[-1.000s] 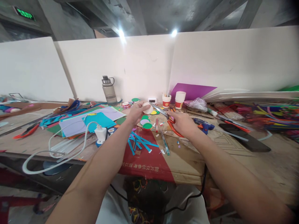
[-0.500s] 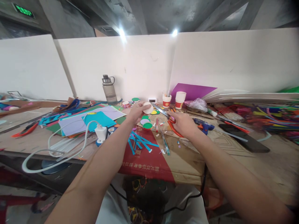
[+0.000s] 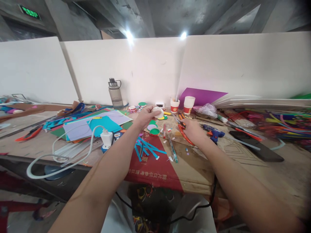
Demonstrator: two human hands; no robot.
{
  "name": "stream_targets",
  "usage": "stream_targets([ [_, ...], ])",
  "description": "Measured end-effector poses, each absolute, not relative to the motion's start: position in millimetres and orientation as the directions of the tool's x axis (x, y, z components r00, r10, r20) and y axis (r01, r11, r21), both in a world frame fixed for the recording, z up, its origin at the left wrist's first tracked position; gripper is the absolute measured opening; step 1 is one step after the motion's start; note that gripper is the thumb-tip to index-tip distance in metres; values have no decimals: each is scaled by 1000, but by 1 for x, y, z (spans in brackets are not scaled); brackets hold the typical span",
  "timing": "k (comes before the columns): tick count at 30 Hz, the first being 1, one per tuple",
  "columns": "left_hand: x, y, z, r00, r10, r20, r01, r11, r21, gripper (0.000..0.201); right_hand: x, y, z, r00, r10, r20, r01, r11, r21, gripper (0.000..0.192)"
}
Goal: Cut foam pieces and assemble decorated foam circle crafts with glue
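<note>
My left hand (image 3: 145, 118) pinches a white round disc (image 3: 158, 112) by its edge above the back of the work area. To the right, my right hand (image 3: 194, 130) grips orange-handled scissors (image 3: 185, 136). Their blades point toward the back and stand apart from the disc. Beneath the hands, a green disc (image 3: 155, 132) and a pale purple disc (image 3: 152, 127) lie on the table. Blue paper strips (image 3: 149, 148) and a teal pen (image 3: 173, 149) are nearer to me.
Coloured paper sheets (image 3: 103, 126) and a white charger (image 3: 106, 138) with its cable lie left. A water bottle (image 3: 115, 94) and paper cups (image 3: 189, 105) stand at the back. A blue glue gun (image 3: 215, 133) and a black phone (image 3: 257, 147) are on the right.
The scissors have moved away from the white disc, their blades lowered to the right. My left hand still holds the disc, which is turned slightly. The whole view has shifted a little.
</note>
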State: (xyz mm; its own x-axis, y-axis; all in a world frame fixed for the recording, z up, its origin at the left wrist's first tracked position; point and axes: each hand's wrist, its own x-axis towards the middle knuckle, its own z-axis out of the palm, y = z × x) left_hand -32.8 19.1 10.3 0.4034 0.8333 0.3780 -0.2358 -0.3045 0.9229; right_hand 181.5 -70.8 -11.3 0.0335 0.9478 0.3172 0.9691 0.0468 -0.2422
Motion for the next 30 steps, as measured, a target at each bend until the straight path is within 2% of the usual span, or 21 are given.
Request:
stream_targets([
  [3, -31, 17, 10, 405, 815, 415, -193, -367, 910, 40, 183, -68, -14, 144, 972, 186, 982, -117, -148, 30],
  [6, -29, 14, 11, 398, 805, 441, -180, -403, 897, 37, 181, -71, -13, 210, 974, 84, 974, -201, -106, 33],
  [14, -25, 8, 8, 457, 787, 415, -165, -383, 909, 36, 167, -82, -6, 159, 987, -34, 986, -161, -33, 33],
  [24, -15, 3, 0, 474, 808, 348, -13, -389, 921, 33, 165, -87, 9, 211, 977, 37, 976, -209, -62, 43],
  [27, -11, 1, -3, 456, 833, 312, 36, -368, 929, 31, 175, -88, 15, 167, 980, 110, 974, -147, -173, 39],
  [30, -8, -2, -3, 463, 849, 254, 109, -339, 935, 27, 201, -99, 24, 152, 952, 267, 948, -64, -310, 33],
])
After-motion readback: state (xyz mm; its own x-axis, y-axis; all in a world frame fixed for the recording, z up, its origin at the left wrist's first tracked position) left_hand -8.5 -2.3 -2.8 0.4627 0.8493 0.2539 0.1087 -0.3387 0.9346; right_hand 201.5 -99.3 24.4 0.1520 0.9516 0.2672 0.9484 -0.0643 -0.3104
